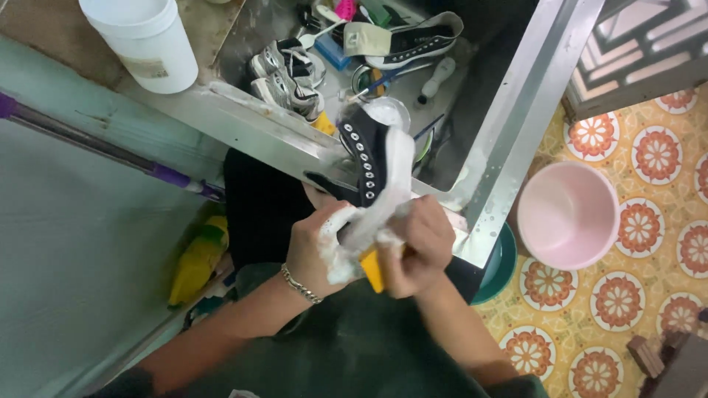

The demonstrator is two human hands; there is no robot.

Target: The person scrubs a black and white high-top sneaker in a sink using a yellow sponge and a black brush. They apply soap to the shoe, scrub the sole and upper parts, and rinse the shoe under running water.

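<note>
Here the black high-top sneaker (366, 155) sits at the picture's centre, sole side up and tilted over the steel sink rim (280, 136), probably so suds fall into the basin. The left hand (313, 247), fingers curled tight, grips its heel end, steadying it. The right hand (417, 247), fingers closed, clutches a foamy white cloth (369, 221) and a yellow-handled brush (373, 269). Grey sneakers (287, 77) lie at eleven o'clock, a white bucket (144, 40) farther out, a pink basin (568, 214) at three.
</note>
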